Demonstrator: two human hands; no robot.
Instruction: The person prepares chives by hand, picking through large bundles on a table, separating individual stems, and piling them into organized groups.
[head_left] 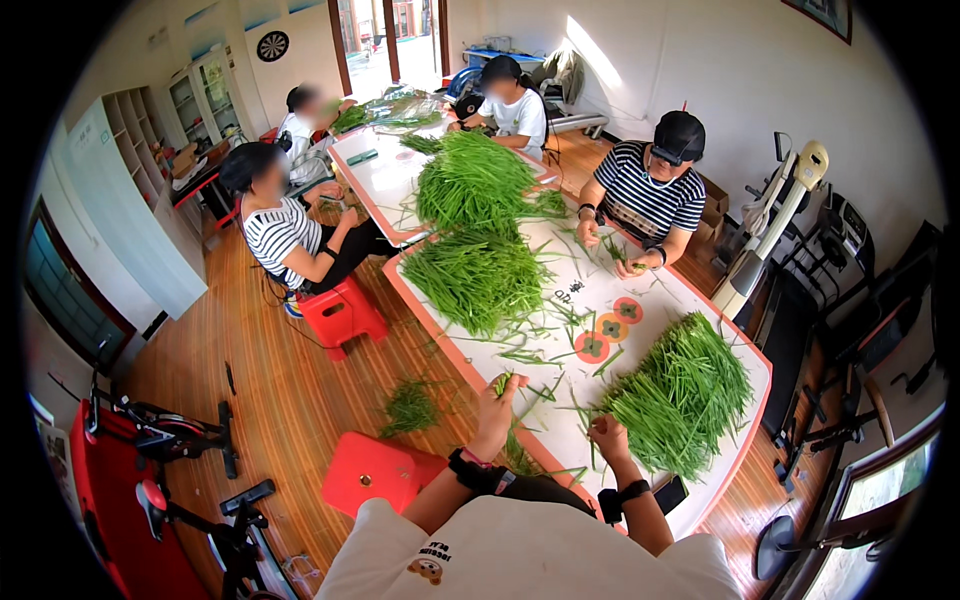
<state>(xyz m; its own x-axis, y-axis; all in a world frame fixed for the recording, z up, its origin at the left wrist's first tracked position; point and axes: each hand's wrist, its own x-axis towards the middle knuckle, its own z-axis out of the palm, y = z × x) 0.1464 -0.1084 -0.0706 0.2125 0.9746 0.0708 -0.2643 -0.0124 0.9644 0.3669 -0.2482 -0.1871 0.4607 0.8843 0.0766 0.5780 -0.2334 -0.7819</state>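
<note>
At the near edge of the white table (548,425), my left hand (490,415) is closed around a few green stalks (502,383) that look like garlic chives. To its right, my right hand (608,437) is over the tabletop with its fingers curled in. What those fingers hold, if anything, is too small to make out. Close beside that hand lies a thick pile of chives (685,395). Loose stalks are scattered between my hands and further up the table. A larger chive heap (475,280) sits beyond my left hand, with another heap (475,180) behind it.
Across the table a person in stripes (655,190) handles stalks; several others sit further along. A dark phone (670,492) lies by my right forearm. A red stool (370,472) and fallen chives (410,405) are at left. Exercise bikes (180,430) and a treadmill (785,320) flank the room.
</note>
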